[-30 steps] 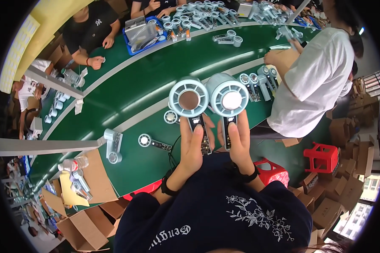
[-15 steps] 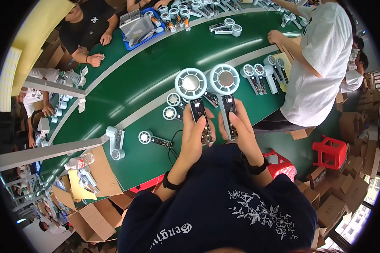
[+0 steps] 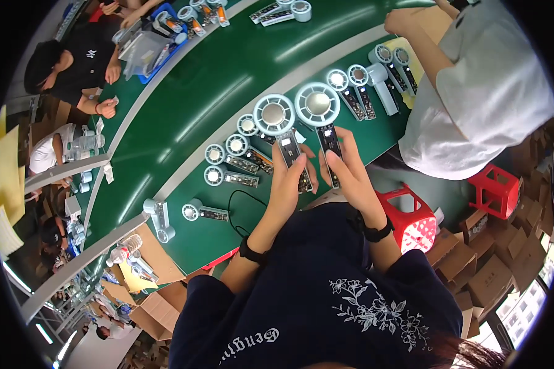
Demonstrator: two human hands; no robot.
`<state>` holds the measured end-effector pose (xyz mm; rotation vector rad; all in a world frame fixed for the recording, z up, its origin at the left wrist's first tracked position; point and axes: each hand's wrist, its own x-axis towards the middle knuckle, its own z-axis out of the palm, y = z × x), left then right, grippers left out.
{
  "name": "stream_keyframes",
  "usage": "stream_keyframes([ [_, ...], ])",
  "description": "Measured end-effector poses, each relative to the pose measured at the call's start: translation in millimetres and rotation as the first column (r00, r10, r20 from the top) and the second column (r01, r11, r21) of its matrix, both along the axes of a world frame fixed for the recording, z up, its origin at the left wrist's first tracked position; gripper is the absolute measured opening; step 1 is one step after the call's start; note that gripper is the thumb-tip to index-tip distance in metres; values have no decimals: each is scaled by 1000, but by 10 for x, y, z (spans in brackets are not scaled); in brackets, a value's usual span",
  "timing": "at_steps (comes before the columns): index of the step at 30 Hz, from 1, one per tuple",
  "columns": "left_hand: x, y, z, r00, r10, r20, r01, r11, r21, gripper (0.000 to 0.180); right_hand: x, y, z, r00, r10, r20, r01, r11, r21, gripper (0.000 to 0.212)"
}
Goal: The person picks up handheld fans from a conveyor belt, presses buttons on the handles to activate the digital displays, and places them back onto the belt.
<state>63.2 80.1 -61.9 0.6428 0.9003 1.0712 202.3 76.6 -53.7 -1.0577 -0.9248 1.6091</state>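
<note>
My left hand (image 3: pixel 287 175) is closed round the handle of a pale blue handheld fan (image 3: pixel 273 115), its round head pointing away from me. In my right hand (image 3: pixel 349 174) is a second fan (image 3: pixel 317 104) of the same kind, held beside the first with the heads close together. Both handles lack a cover on the facing side, so dark circuit boards show. Just left of my left hand, several similar open-handled fans (image 3: pixel 237 145) lie on the green table (image 3: pixel 184 249). Another fan (image 3: pixel 192 211) lies closer to me, near a thin black cable (image 3: pixel 232 208).
More fans (image 3: pixel 337 80) lie at the right by a co-worker in a white shirt (image 3: pixel 474 92). A curved green conveyor (image 3: pixel 228 80) runs beyond the table. A blue tray (image 3: pixel 146 77) stands across it. Red stools (image 3: pixel 406 221) and cardboard boxes (image 3: pixel 486 270) are at the right.
The view has shifted, bringing the right-hand fans nearer the held pair in the picture. Both hands keep their fans; the heads have parted slightly. More of the table fans at left show.
</note>
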Motion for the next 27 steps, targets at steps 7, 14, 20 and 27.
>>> stream_keyframes([
  [7, 275, 256, -660, 993, -57, -100, 46, 993, -109, 38, 281, 334, -469, 975, 89, 204, -43, 975, -218, 47],
  [14, 568, 444, -1426, 951, -135, -279, 57, 961, -271, 56, 582, 635, -1528, 851, 78, 520, -85, 996, -10, 40],
  [20, 273, -200, -1148, 809, -242, -535, 201, 970, -134, 48, 422, 353, -1308, 205, -353, 913, -278, 873, 400, 32],
  [27, -878, -1269, 93, 965, 10, -262, -61, 980, -187, 32, -678, -76, -472, 787, 258, 561, -398, 906, 141, 18],
])
